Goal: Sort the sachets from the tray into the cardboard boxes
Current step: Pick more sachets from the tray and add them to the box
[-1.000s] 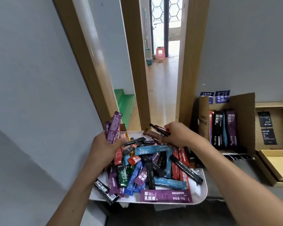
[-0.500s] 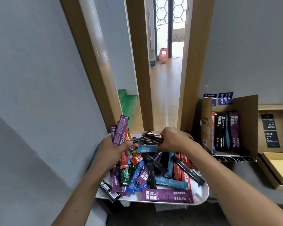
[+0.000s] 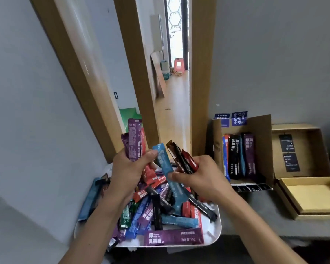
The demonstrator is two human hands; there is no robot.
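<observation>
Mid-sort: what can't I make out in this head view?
1. Head view: lower sachets in the tray, buried under the pile.
2. Head view: count of the bundle in the left hand, covered by the purple sachet in front.
3. Head view: label print in the flat box, too small.

An upright flap [image 3: 217,147] of the cardboard box [image 3: 261,128] faces the tray [image 3: 219,223] (front open).

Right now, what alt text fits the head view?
Two hands work above a white tray heaped with coloured sachets: the left hand grips purple and red sachets, the right hand holds a blue sachet and dark sachets. A cardboard box at right holds upright sachets.
</observation>
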